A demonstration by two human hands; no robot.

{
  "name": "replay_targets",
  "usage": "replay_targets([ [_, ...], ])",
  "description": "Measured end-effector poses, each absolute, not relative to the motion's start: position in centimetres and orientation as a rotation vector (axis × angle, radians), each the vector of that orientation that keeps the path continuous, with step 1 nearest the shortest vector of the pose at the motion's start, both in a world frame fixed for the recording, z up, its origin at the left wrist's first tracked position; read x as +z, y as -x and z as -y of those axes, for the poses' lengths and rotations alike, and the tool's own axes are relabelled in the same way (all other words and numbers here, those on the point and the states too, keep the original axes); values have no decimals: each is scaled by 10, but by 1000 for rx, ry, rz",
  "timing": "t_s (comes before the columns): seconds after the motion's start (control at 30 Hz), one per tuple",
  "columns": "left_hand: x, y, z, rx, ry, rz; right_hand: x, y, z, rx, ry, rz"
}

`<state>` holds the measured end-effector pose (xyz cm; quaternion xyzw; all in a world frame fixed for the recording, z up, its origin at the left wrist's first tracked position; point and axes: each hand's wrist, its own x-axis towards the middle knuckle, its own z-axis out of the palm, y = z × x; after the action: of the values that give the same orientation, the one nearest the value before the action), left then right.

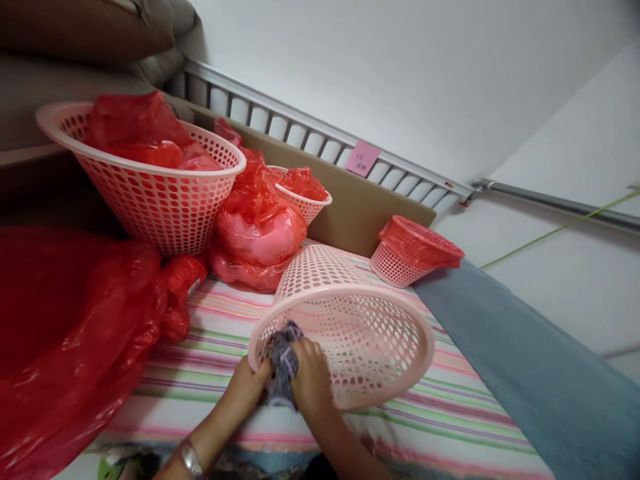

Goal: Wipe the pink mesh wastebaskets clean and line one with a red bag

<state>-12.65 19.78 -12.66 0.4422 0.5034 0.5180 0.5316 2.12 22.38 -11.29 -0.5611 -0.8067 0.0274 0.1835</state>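
A pale pink plastic laundry basket [345, 293] with a holed wall lies tipped on its side, its mouth facing me. My left hand [250, 383] is closed on the left part of its rim, the thumb beside a cloth. That bunched grey-purple cloth [285, 365] is in my right hand [313, 373], which presses it against the inside of the rim at the lower left. My right fingers are curled around the cloth, and some fingertips are hidden. The basket rests on a striped bedsheet [215, 373].
Behind stand a large pink basket [155, 193] with red plastic in it, a red bag [260, 233] and a small basket [305, 203]. Another small basket [397, 263] has red plastic over its rim. Red plastic sheeting [65, 347] spreads at left. A railing [300, 127] runs behind.
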Motion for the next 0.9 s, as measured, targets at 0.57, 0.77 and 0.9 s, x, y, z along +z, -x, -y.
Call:
replay_targets([
  [0.57, -127, 116, -191, 1074, -838, -1120, -111, -5, -354, -181, 1864, 2208],
  [0.77, -117, 128, -197, 1021, -867, -1153, -116, -6, -380, -166, 1916, 2197],
  [0.9, -107, 141, -201, 1126, -1018, -1230, -114, -7, -378, -168, 1920, 2212],
])
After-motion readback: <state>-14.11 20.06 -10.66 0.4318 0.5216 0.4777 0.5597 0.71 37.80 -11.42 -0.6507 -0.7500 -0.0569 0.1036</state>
